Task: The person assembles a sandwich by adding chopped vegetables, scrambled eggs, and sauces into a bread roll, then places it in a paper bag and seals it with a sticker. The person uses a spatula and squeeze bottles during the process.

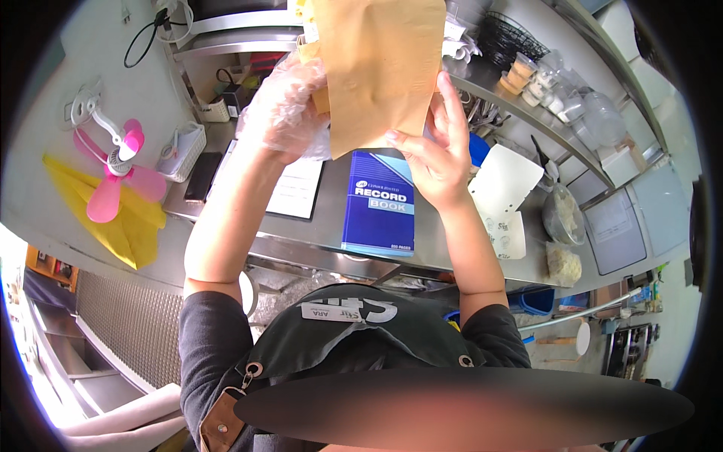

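Observation:
A flat brown paper bag (384, 68) is held up over the far side of the steel counter. My left hand (286, 105), in a loose clear plastic glove, grips its left side, where more brown paper shows behind; the fingertips are hidden. At the lower right edge, my bare right hand (437, 147) has its thumb on the front of the paper and its fingers along the side. Below the bag, a blue hardcover record book (379, 207) lies on the counter. Left of the book is a clipboard with white paper (294, 192), partly behind my left forearm.
A pink fan (120, 169) and yellow cloth (105, 218) are at the left, near a white basket (184, 154). White sheets (506, 177) lie right of my right forearm, with a bowl (563, 215) beyond. A shelf at upper right holds lidded cups (518, 71) and a black wire basket (504, 38).

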Demonstrator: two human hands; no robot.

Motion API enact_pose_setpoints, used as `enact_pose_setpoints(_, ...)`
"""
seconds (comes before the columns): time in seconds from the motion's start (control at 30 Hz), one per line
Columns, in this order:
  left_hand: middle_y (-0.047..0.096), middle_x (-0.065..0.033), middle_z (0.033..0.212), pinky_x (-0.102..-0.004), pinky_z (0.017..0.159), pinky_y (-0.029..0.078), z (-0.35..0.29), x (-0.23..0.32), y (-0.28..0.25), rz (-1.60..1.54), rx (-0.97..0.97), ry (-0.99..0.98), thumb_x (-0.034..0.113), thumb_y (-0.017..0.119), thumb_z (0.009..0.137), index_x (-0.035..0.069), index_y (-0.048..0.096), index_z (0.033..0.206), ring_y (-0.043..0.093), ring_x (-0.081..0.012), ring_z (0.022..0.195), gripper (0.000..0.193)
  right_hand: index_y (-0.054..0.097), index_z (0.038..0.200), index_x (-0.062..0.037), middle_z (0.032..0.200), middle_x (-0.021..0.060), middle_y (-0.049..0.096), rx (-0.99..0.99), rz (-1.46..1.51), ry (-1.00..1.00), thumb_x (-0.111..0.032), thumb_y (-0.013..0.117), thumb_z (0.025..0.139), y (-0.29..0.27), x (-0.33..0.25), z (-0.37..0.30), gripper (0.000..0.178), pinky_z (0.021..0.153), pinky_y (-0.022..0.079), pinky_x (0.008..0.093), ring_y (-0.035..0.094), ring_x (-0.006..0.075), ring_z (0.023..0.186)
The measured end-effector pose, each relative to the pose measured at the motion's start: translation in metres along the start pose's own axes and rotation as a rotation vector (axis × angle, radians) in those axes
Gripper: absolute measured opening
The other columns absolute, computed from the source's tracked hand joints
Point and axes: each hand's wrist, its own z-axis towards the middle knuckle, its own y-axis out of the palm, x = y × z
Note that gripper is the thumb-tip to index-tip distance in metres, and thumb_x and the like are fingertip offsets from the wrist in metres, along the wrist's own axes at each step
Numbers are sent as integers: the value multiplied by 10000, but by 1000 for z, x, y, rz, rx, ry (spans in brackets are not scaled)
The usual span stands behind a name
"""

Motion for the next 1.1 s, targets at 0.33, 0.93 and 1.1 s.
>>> enact_pose_setpoints(0.33,683,-36,1089,-315,845,524,11,27,-3,-202,-286,-22,262,664,908,36,640,1171,658,-166,960,348,736,916,-12,1516,256,277,6,-8,13,93,743,765,-2,4,24,185,1019,529,483,457,448,1314)
enact_pose_setpoints(0.93,645,-83,1162,-336,939,505,-76,24,-23,-64,327,70,39,811,757,23,539,1286,632,-185,1025,596,593,1195,13,1487,216,346,51,626,319,-29,565,857,66,-20,-25,341,1077,410,449,473,331,1305)
enact_pose_setpoints(1.1,667,-103,1065,-332,873,519,-133,29,-81,269,673,237,362,918,606,-13,561,1193,648,-187,965,782,464,1326,17,1341,149,548,98,1086,908,-235,580,932,139,-35,-44,482,968,454,333,576,194,1143)
